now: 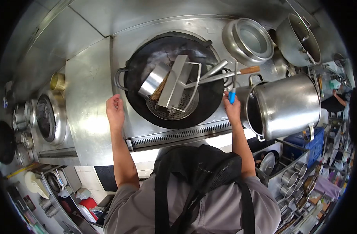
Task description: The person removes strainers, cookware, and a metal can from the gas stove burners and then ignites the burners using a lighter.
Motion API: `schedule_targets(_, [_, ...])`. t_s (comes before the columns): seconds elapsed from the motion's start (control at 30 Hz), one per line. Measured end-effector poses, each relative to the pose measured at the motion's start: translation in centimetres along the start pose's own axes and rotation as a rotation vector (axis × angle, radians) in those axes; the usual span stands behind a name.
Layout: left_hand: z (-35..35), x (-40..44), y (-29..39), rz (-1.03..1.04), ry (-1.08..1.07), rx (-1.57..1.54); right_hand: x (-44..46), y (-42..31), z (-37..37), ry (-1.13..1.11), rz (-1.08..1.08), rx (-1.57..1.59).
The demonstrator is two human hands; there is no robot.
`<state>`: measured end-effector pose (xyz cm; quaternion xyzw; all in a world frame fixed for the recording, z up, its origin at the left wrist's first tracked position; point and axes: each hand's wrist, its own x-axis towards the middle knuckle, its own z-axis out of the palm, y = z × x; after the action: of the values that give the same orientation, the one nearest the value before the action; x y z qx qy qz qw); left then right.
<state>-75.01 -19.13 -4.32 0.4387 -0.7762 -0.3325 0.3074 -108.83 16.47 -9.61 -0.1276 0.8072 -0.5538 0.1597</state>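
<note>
A large dark wok (203, 97) sits on the steel stove, full of loose utensils. Among these are a perforated strainer (162, 111), a rectangular metal piece (173, 82), a cylindrical metal container (154, 80) and a bamboo-like brush (159, 91). My left hand (115, 111) hovers below the wok's left loop handle (118, 78), fingers curled, nothing visible in them. My right hand (232, 109) is closed around a blue-handled tool with a thin metal shaft (232, 96), beside the wok's right rim. A wooden-handled utensil (250, 70) extends out of the wok just above it.
To the right, a big stockpot (289, 107) lies tilted on its side. Round metal pots (255, 37) and a deep pan (299, 39) stand behind it. A steel counter (88, 93) lies left, with another pot (58, 117) beyond. At far right, another person's arm (339, 99) shows.
</note>
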Motion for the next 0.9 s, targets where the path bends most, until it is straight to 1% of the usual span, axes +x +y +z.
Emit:
schedule_targets(0.07, [-0.1,0.5,0.1,-0.029,0.031,-0.005,0.6,0.5,0.0,0.06,-0.085,-0.011])
schedule_targets(0.13, [-0.2,1.2,0.1,-0.005,0.04,-0.041,1.3,0.0,-0.2,0.103,-0.016,-0.034])
schedule_targets(0.2, [-0.5,1.8,0.6,-0.008,0.059,-0.017,2.4,-0.1,0.3,0.192,-0.088,0.029])
schedule_targets(0.23, [-0.5,2.1,0.9,-0.027,0.056,-0.027,2.8,-0.5,0.3,0.215,-0.132,-0.037])
schedule_targets(0.33, [-0.5,3.1,1.4,-0.064,0.063,-0.049,4.5,-0.6,1.1,0.283,-0.181,0.012])
schedule_targets(0.4, [-0.3,3.9,1.5,-0.076,0.058,-0.111,5.5,-0.7,1.5,0.287,-0.164,0.073])
schedule_targets(0.47, [0.1,5.0,1.3,-0.085,0.067,-0.139,6.1,-1.3,1.4,0.086,0.115,0.234])
schedule_targets(0.5, [0.3,5.5,1.2,-0.089,0.069,-0.169,6.0,-2.0,2.0,0.118,0.067,0.259])
schedule_targets(0.63, [1.4,7.4,1.0,-0.112,0.069,-0.233,6.7,-2.5,2.6,0.154,0.041,0.262])
schedule_targets(0.7, [2.3,8.2,0.4,-0.18,0.013,-0.384,6.9,-2.2,2.2,0.14,0.099,0.338])
schedule_targets(0.73, [2.6,8.8,0.1,-0.183,0.032,-0.377,7.0,-2.0,2.2,0.126,0.129,0.377])
schedule_targets(0.8, [3.1,10.0,-0.2,-0.221,-0.111,-0.054,7.3,-1.9,2.1,0.112,0.134,0.443])
schedule_targets(0.87, [4.1,10.3,-0.3,-0.286,-0.044,-0.018,6.9,-2.5,1.9,0.079,0.21,0.53])
schedule_targets(0.9, [3.9,9.9,1.7,-0.288,0.011,0.078,6.9,-2.6,2.1,0.07,0.224,0.516])
